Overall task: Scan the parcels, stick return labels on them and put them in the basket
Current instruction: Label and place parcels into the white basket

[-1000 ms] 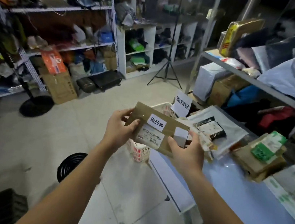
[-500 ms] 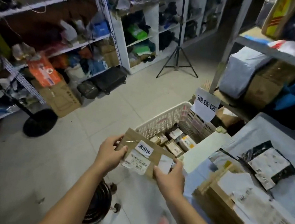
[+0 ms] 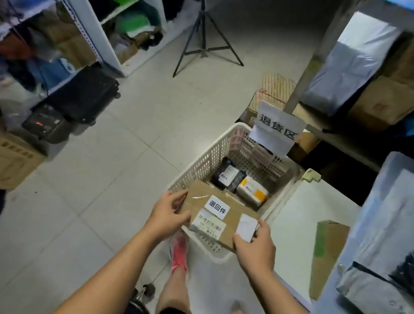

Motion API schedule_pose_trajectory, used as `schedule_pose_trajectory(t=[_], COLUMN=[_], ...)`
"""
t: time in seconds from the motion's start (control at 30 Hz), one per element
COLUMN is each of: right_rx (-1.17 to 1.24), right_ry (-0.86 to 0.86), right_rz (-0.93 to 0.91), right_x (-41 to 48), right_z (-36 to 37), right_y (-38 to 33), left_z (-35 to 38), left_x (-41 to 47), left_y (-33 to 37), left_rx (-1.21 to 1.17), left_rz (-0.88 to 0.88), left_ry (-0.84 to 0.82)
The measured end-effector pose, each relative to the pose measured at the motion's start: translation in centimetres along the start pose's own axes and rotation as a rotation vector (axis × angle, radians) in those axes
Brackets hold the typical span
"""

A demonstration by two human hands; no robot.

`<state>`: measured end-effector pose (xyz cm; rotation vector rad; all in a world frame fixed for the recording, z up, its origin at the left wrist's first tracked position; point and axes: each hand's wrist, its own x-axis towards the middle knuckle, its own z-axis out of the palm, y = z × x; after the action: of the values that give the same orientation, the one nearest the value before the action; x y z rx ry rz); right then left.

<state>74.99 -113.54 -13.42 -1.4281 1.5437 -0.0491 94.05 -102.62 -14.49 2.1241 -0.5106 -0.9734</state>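
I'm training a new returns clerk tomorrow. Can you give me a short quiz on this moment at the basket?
1. How many hands hold the brown parcel? A none; B one; C two.
2. True or false: the parcel already lies on the bottom of the basket.
3. Fill in: the parcel's top bears a barcode label and a white ____ label.
Key: 1 C, the left hand and right hand grip its ends. 2 False, it is held over the basket's near end. 3 return; it is the return label.
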Motion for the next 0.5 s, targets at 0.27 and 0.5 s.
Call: schedule_pose_trajectory(t=[0.27,0.5], right_rx=[0.092,0.123], right_ry=[0.124,0.101], right_rz=[0.072,0.069], right_x=[17.2,38.1], right_z=[9.8,18.5], right_y=[0.3,6.4], left_z=[4.2,12.6], left_x=[22.6,40.4], left_y=[-5.5,-13.6], left_rx=[0.114,0.26], left_rz=[0.028,0.043], left_ry=[-0.248,-0.242])
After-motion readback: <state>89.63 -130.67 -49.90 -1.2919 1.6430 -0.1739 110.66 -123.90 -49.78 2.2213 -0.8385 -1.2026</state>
